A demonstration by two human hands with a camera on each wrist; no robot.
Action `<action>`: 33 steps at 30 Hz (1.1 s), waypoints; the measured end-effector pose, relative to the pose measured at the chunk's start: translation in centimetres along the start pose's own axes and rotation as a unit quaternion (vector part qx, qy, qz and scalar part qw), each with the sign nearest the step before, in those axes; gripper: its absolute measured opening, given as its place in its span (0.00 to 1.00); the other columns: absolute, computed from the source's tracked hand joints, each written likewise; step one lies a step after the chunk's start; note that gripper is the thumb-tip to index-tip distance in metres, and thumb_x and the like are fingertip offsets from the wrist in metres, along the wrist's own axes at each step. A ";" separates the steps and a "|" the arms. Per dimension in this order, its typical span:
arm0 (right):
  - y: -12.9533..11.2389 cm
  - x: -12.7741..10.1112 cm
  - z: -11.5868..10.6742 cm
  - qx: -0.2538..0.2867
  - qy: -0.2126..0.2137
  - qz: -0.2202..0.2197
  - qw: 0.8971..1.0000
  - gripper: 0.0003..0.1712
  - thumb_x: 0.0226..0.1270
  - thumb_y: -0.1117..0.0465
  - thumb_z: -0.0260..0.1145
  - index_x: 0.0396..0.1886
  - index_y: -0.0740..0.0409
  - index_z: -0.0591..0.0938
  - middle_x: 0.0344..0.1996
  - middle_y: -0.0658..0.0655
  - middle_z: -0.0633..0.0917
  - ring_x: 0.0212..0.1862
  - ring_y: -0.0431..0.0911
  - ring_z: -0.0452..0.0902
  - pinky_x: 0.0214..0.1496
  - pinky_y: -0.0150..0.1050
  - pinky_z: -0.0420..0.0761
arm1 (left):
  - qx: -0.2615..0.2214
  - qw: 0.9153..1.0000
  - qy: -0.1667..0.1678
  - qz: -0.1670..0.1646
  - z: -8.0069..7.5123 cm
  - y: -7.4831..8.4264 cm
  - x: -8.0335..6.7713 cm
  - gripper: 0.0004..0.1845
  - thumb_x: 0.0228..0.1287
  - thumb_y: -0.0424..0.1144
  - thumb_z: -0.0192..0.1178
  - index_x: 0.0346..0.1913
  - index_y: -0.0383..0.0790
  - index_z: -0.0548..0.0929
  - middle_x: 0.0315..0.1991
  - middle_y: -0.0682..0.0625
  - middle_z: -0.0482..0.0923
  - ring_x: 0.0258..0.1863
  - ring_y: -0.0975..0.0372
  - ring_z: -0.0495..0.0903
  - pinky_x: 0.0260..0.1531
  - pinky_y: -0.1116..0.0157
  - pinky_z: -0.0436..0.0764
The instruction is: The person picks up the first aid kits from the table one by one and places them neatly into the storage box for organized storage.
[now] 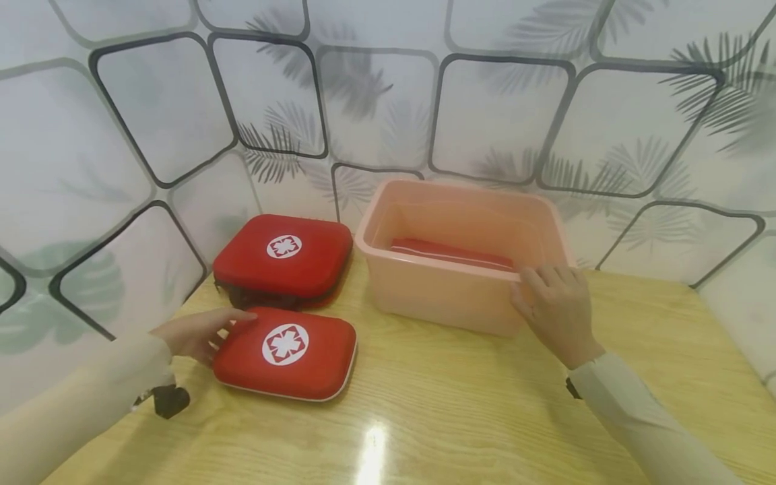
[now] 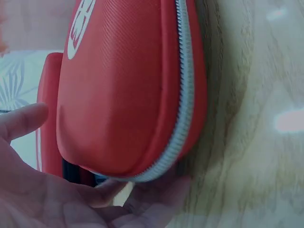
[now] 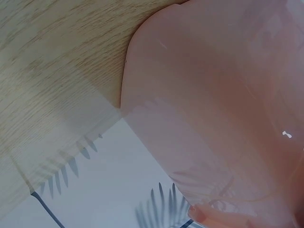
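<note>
A small red first-aid case [image 1: 321, 343] with a white cross emblem and a pale zipper [image 2: 186, 90] lies on the table. My left hand [image 1: 197, 333] is at its left end, thumb extended over the top and fingers [image 2: 147, 199] beside the zippered edge. In the left wrist view the thumb stands slightly apart from the case. My right hand [image 1: 556, 306] grips the front right corner of a peach plastic bin [image 1: 436, 293], with fingers over the rim. The right wrist view shows the bin's wall [image 3: 204, 104] but not clearly the hand. Inside the bin lies something red [image 1: 451, 252] with a white line, partly hidden.
Behind the small case sits a larger red first-aid case [image 1: 327, 252] with a dark handle. A patterned wall [image 1: 382, 101] stands close behind the bin and along the left. The wooden table [image 1: 461, 404] extends to the front and right.
</note>
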State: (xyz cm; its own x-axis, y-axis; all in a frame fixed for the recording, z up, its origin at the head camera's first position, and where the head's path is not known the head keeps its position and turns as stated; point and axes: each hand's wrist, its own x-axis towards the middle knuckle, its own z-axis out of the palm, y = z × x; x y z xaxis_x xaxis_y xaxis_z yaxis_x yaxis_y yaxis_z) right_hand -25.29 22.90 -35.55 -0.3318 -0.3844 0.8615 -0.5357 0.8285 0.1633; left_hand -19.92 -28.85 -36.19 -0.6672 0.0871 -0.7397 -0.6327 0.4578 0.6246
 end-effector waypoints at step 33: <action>-0.1 0.0 -0.1 -0.001 -0.008 0.004 1.000 0.19 0.63 0.51 0.50 0.30 0.63 0.79 0.19 0.61 0.73 0.24 0.59 0.69 0.27 0.49 0.64 | -0.122 0.982 -0.121 0.081 1.5 1.0 1.0 0.25 0.67 0.49 0.46 0.60 0.38 0.61 0.47 0.52 0.73 0.46 0.60 0.76 0.49 0.60 0.79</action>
State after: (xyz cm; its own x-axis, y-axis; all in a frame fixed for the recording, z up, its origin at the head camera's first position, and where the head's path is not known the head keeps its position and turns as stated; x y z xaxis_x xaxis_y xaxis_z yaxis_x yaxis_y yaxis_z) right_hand -25.20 22.83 -35.50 -0.3483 -0.3845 0.8549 -0.5320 0.8320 0.1574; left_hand -20.59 -26.98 -36.70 -0.6722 0.3622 -0.6458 -0.6214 0.1983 0.7580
